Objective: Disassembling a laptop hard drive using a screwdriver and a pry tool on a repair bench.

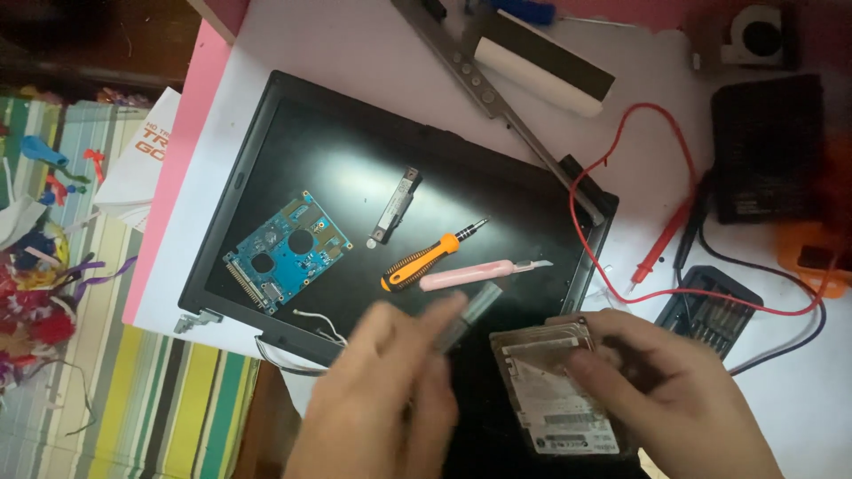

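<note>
My right hand (pixel 674 399) grips a silver hard drive (pixel 550 390) by its right edge, holding it over the lower edge of a black laptop screen panel (pixel 293 142). My left hand (pixel 390 399) is blurred and pinches a small grey metal piece (pixel 475 310) just left of the drive. On the panel lie a blue circuit board (pixel 288 250), an orange-and-black screwdriver (pixel 432 257), a pink utility knife (pixel 479 275) and a small metal bracket (pixel 395 206).
Red and black probe leads (pixel 657 248) loop at the right, near a black bit case (pixel 710 310) and a black device (pixel 768 146). A metal hinge bar (pixel 484 84) and a white roll (pixel 532 75) lie at the top. Colourful cloth (pixel 53 266) covers the left.
</note>
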